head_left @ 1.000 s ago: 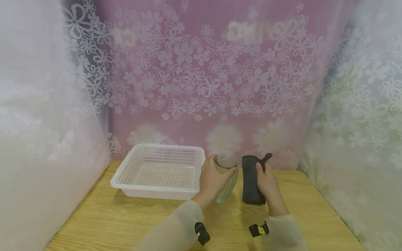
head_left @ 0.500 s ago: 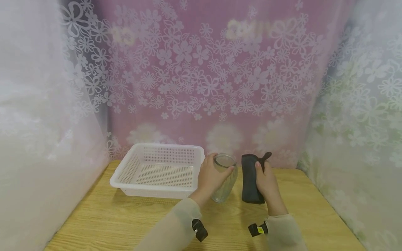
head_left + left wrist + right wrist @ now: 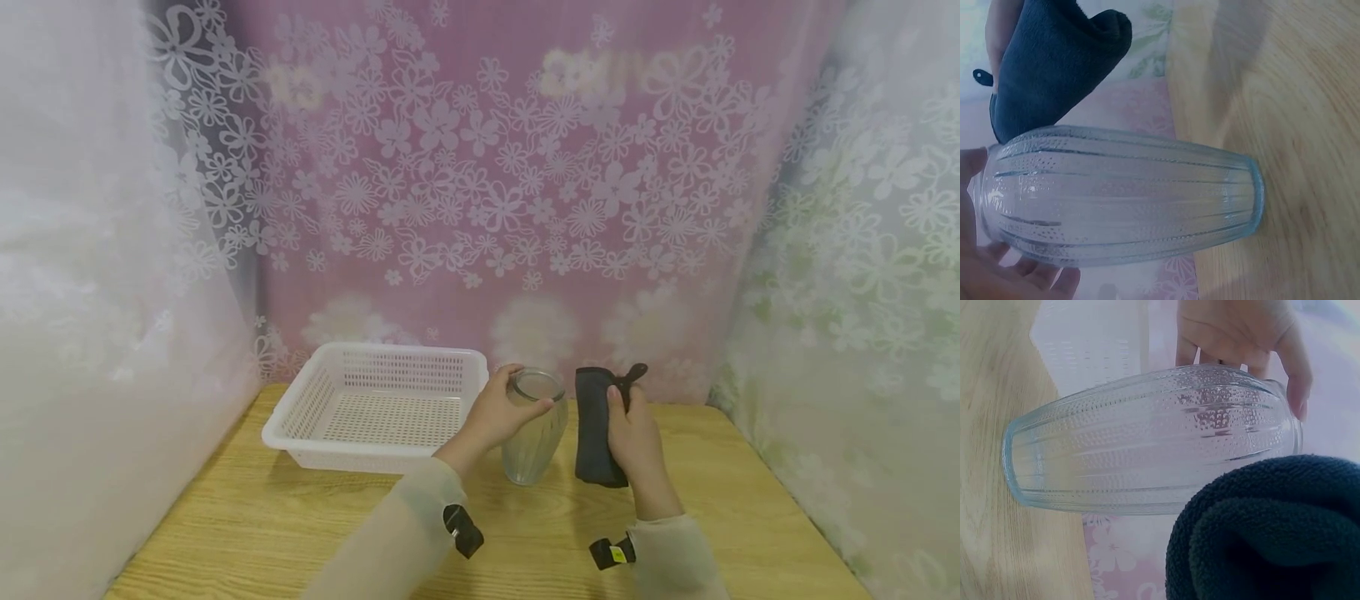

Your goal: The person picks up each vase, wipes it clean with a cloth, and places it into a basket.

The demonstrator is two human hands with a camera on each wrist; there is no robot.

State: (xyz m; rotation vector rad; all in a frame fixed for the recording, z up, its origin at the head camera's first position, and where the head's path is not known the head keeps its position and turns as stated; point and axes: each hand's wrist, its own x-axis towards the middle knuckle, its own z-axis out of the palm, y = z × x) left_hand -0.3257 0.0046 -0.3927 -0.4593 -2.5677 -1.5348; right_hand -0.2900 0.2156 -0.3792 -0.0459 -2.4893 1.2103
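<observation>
Room: a pink sheet (image 3: 450, 167) with white flower print closes the back; pale flowered sheets (image 3: 885, 275) hang at both sides. Yellowish marks resembling lettering (image 3: 592, 73) show on the pink sheet, too blurred to read. Worktop (image 3: 285, 533): yellow-brown, wood grain visible. Basket (image 3: 367, 452): white, perforated, on the worktop at left. Vase (image 3: 534, 446): clear ribbed glass, mouth up, right of the basket; base contact with the worktop cannot be confirmed. Cloth (image 3: 592, 429): dark, folded, just right of the vase. Hands: the left hand (image 3: 498, 414) grips the vase near its rim; the right hand (image 3: 636, 442) grasps the cloth. Black wrist devices (image 3: 462, 531) are worn on both arms; the right one bears a yellow label (image 3: 617, 554), illegible.
</observation>
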